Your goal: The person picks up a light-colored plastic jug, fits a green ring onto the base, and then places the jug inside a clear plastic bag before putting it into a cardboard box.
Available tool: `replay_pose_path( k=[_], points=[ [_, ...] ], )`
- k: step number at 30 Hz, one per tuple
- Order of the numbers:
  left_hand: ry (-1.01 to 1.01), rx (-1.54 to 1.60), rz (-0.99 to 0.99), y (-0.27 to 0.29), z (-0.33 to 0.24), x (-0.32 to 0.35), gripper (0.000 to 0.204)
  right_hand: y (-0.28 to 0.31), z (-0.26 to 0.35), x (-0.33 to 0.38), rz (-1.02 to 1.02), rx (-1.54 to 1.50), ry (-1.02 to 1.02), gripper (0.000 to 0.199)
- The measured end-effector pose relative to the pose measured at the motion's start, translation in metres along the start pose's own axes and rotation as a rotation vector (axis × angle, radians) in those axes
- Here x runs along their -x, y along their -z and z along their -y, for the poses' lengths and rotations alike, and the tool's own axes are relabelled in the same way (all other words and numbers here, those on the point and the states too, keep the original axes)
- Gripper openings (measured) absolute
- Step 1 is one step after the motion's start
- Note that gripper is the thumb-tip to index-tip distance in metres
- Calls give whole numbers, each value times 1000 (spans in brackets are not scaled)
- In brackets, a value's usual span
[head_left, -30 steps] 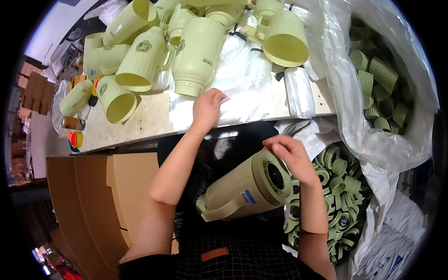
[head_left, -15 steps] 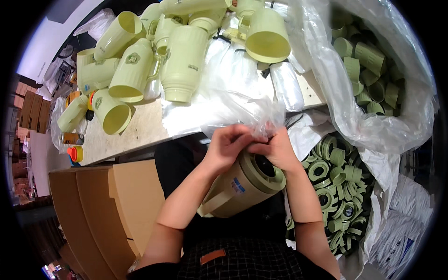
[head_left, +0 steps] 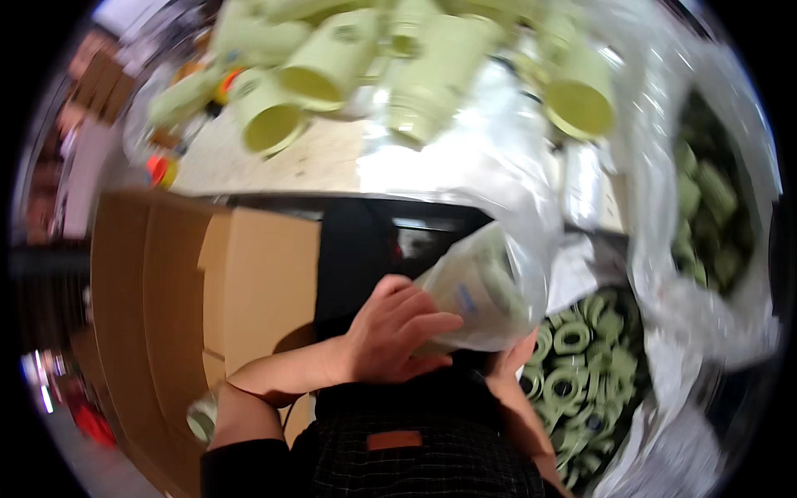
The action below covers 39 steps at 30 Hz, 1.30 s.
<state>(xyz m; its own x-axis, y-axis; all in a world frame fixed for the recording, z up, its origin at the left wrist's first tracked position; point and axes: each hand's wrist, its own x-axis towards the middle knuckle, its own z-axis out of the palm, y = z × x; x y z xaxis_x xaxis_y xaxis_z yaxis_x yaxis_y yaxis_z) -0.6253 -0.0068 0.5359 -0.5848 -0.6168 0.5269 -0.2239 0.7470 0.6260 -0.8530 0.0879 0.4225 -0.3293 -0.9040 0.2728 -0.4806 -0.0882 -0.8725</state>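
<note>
Pale green jug [head_left: 471, 292] is inside a clear plastic bag [head_left: 535, 220], tilted over the person's lap, just below the table [head_left: 320, 162] edge. Wider end points right; blue label shows through the film, blurred.

Left hand [head_left: 397, 330] is at the jug's lower left side: fingers spread and loosely bent, laid over the bagged body, not wrapped round it; the jug sits up and right of the palm. Right hand [head_left: 516, 355] is at the jug's lower right, mostly hidden behind it. Cannot tell whether those fingers close on jug or film. Jug lies between both hands, mostly above them in view.

On the table: pale green jug bodies [head_left: 332, 60], most on their sides, plus clear plastic film [head_left: 477, 153]. Left: open cardboard carton [head_left: 261, 270], left forearm across its near side. Right: sack [head_left: 660, 353] of green ring and handle parts [head_left: 581, 386]; above it, big clear liner [head_left: 652, 241] holding green cups [head_left: 716, 195].
</note>
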Motion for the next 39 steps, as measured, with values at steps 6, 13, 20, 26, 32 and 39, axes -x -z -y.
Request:
replay_pose_path(
  k=[6, 13, 20, 26, 32, 39],
  points=[
    [515, -365, -65, -10, 23, 131, 23, -41, 29, 35, 689, -151, -244, 38],
    [784, -65, -322, -19, 19, 92, 68, -82, -11, 0, 740, -333, -574, 44],
    [454, -472, -563, -17, 52, 66, 73, -107, 27, 6, 787, -452, -395, 69],
    [570, -596, -456, 172, -8, 198, 59, -133, 120, 7, 1145, -614, -132, 65],
    [913, -1279, 358, 301, -43, 381, 45, -148, 101, 5, 1110, -487, -202, 55],
    [1544, -1078, 916, 296, -1, 650, 30, -103, 88, 24, 1029, -218, -299, 41]
  ],
)
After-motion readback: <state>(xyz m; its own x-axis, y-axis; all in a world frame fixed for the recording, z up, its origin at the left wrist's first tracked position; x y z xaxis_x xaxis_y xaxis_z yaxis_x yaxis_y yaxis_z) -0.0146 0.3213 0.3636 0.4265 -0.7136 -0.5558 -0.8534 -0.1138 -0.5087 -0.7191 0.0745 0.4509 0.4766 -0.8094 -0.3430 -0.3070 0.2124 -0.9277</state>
